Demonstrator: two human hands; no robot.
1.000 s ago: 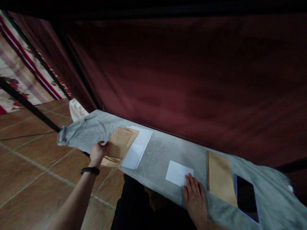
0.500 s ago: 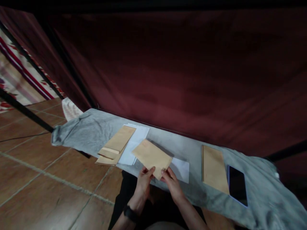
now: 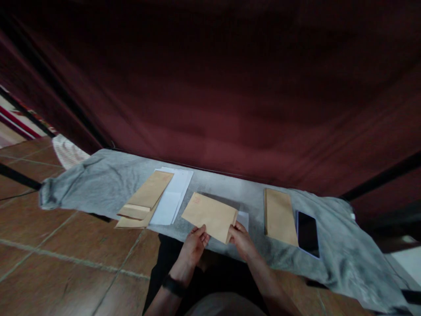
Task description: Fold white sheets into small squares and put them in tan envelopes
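A brown paper envelope (image 3: 210, 215) with small red print at its upper left corner is held above the grey cloth. My left hand (image 3: 194, 243) pinches its lower edge, thumb on top. At the right end, my right hand (image 3: 241, 239) grips the envelope by its edge near the flap side. Partly hidden behind it lies a white sheet of paper (image 3: 244, 219). To the left, several brown envelopes (image 3: 148, 193) lie overlapped, with white papers (image 3: 174, 193) beside and partly under them.
A stack of brown envelopes (image 3: 280, 217) lies on the right, with a phone (image 3: 308, 234) beside it. Grey cloth (image 3: 108, 180) covers the narrow table. A dark red curtain (image 3: 210, 109) hangs behind, and black metal bars (image 3: 381, 175) frame the sides.
The envelope in my hands has turned to lie more level. My right hand has shifted up to its right end. The view has swung a little to the right.
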